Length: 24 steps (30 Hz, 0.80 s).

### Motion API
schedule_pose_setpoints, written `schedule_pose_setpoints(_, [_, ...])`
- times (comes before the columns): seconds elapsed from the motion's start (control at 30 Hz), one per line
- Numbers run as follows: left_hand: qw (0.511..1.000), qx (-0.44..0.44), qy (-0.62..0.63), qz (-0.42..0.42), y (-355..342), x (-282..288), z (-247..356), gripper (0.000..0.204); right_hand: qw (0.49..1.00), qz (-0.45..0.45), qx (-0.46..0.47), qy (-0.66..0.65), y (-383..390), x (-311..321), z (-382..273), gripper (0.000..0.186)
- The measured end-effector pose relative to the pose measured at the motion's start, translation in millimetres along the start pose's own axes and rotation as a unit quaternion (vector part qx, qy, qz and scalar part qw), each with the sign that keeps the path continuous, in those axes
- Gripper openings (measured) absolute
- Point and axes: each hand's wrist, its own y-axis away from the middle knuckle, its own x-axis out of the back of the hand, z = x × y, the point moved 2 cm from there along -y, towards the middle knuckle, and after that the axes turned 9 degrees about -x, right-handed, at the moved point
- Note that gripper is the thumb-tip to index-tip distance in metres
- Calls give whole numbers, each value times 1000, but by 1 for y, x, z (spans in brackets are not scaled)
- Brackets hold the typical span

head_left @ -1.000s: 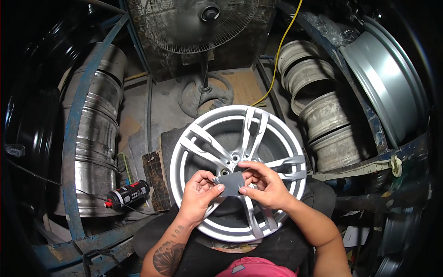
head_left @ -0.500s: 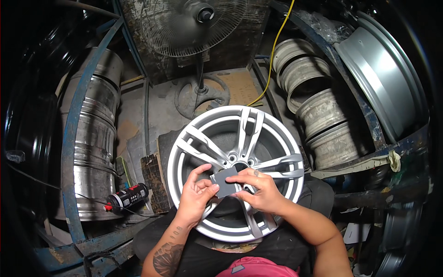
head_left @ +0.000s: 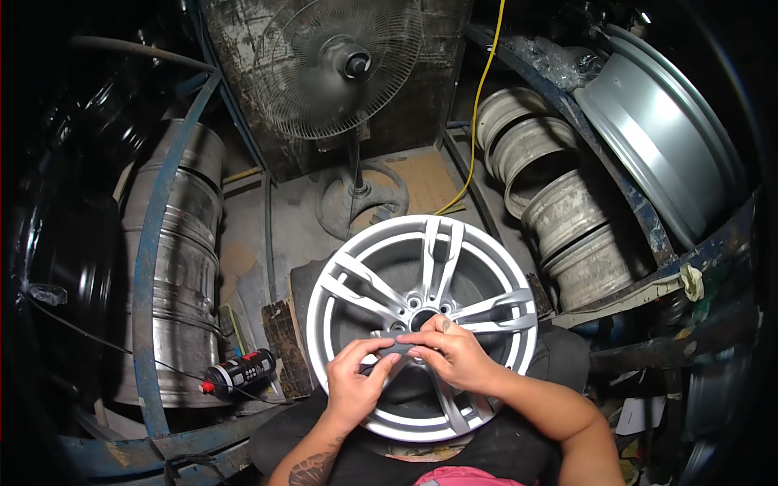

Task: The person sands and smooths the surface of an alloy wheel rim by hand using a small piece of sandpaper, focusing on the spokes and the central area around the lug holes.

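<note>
The left hand [head_left: 355,381] and right hand [head_left: 463,358], fingertips close together, pinch a small grey piece [head_left: 397,348] over the near half of a silver wheel [head_left: 450,259], where a slack grip could drop it through the wheel's gaps

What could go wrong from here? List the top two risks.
The small grey piece is held only by the fingertips of the left hand and right hand; it could slip and drop through a gap in the silver wheel. The black bottle lies on its side, so it might roll if knocked.
</note>
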Motion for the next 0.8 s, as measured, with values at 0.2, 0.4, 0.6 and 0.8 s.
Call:
schedule_pose_setpoints(0.2, [976,-102,-193,-16,2,3,13,27,999,4,43,-1,1,-3,4,17])
schedule_pose_setpoints(0.4, [995,-55,-85,-26,4,11,9,23,999,1,26,-37,3,-11,1,20])
schedule_pose_setpoints(0.6, [865,-375,-275,189,0,51,84,39,999,0,34,-21,-18,-11,12,18])
schedule_pose_setpoints(0.8, [804,-536,-251,-51,35,60,204,39,994,-1,105,31,-11,-21,19,20])
